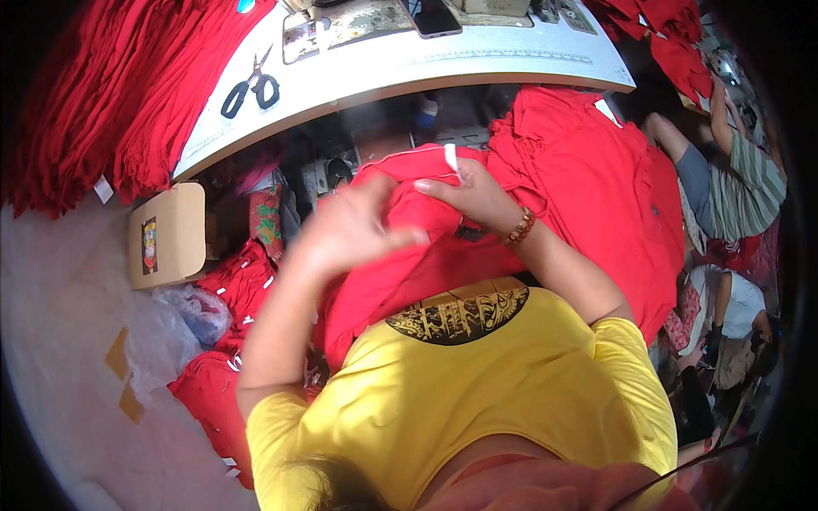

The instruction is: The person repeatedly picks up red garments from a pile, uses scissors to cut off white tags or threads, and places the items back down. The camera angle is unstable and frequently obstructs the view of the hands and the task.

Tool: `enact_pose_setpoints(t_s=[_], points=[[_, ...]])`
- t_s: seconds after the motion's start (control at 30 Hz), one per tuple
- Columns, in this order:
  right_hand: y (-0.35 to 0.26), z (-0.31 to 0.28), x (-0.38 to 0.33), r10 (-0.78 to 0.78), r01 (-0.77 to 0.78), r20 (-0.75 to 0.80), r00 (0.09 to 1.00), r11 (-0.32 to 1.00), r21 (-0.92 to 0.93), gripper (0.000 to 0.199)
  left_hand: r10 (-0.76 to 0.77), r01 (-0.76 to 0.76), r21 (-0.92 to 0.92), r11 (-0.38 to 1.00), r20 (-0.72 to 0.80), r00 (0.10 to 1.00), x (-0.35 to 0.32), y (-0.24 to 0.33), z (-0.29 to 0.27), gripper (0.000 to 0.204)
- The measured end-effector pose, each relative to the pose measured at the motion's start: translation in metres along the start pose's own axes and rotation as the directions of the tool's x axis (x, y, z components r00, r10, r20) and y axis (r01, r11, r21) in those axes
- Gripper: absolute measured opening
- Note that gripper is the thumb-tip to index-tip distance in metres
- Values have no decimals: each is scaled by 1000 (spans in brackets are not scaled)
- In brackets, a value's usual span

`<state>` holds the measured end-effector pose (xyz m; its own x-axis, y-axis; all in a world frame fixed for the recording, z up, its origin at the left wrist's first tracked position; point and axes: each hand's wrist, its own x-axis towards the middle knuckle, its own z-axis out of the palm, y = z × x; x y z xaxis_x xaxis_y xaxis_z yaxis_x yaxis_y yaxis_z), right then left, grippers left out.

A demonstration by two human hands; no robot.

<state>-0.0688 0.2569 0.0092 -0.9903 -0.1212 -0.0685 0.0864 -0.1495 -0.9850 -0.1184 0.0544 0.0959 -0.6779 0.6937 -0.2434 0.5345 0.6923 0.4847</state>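
Note:
A red knit garment (409, 271) is bunched over my lap and rises between my hands. My right hand (477, 201), with a beaded bracelet at its wrist, pinches the garment's upper edge, thumb on top. By its fingers a small white strip (451, 157) stands up at that edge. To the left, over the same cloth, my left hand (362, 223) is blurred by motion; its thumb and fingers are spread apart, with no cloth visibly gripped. Any contact of its fingertips with the fabric is hard to make out.
Ahead, a white sewing table (358, 72) carries black-handled scissors (251, 92), a phone (432, 15) and a printed ruler scale. Red garments (102, 94) hang off its left side. A cardboard box (170, 234) stands below. More red cloth (596, 213) lies at right, where other people sit.

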Motion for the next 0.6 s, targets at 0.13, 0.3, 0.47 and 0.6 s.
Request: enact_pose_setpoints(t_s=[0.13,0.3,0.47,0.6], points=[[-42,24,23,-123,175,316,941,974,-141,25,-45,-56,-219,974,-431,901,-29,-24,17,82],[-100,58,45,-93,322,646,758,914,-246,30,-23,-117,-376,919,-349,937,-53,-34,-11,71],[-155,20,65,-110,602,684,722,587,-541,45,-102,-252,-365,896,-723,683,-126,-75,-127,26],[-209,0,95,-269,530,478,836,174,-830,37,161,-44,157,987,-901,402,-128,-72,-198,35]])
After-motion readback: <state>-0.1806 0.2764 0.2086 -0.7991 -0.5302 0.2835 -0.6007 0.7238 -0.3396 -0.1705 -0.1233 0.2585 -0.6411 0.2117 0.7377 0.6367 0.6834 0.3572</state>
